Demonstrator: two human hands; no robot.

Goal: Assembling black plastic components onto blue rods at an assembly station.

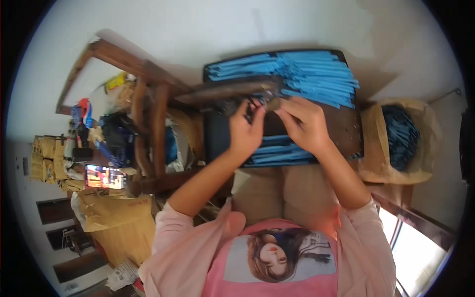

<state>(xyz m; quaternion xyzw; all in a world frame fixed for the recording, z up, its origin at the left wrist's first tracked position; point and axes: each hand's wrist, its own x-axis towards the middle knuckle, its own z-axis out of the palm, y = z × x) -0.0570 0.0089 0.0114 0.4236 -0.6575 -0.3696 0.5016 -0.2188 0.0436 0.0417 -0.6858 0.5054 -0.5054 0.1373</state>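
My left hand (246, 131) is closed, thumb against fingers, with small dark pieces showing at its fingertips. My right hand (305, 123) also pinches, its fingertips meeting a small brownish thing too blurred to name. Both hands come together at the end of a dark wooden bar (230, 91), beside a small metal part (268, 94). Beneath them lies a black tray (341, 126). Many thin blue strips (316, 74) are heaped along its far side, and a smaller bundle of blue strips (279, 149) lies at its near side, partly behind my wrists.
Right of the tray stands an open brown paper sack (378, 156) holding dark blue pieces (400, 136). A wooden frame (161, 128) rises on the left. Beyond it are a lit phone (105, 177), a large cardboard-brown package (118, 210) and hanging bags (118, 133). My lap (284, 195) borders the tray.
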